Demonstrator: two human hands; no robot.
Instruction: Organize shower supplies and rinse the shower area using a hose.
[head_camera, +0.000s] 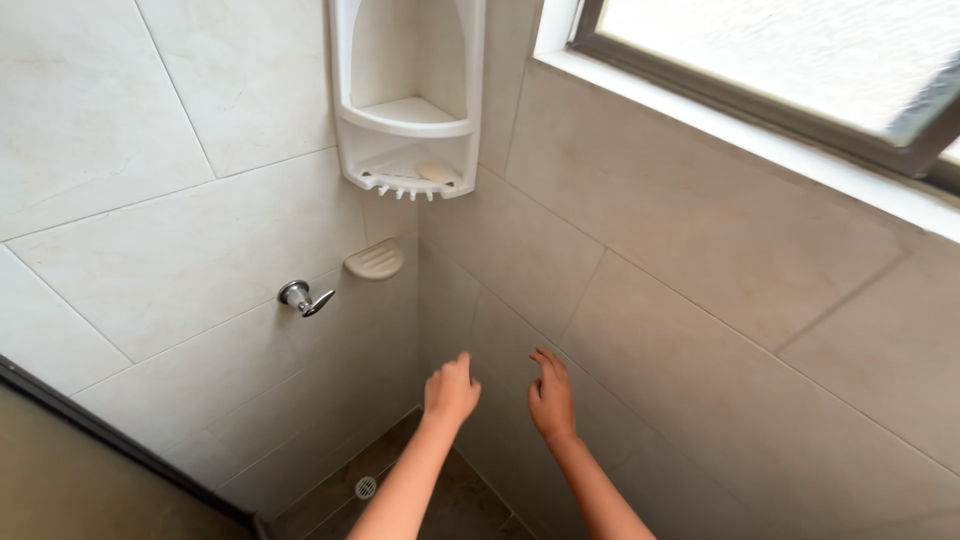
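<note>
Left hand (452, 390) and right hand (551, 396) raised, empty

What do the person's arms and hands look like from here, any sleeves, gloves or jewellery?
Both forearms are bare as far as the frame shows, with no sleeves in view. The left hand and the right hand wear no gloves. No watch, bracelet or ring is visible on either. Nothing marks one arm apart from the other.
</note>
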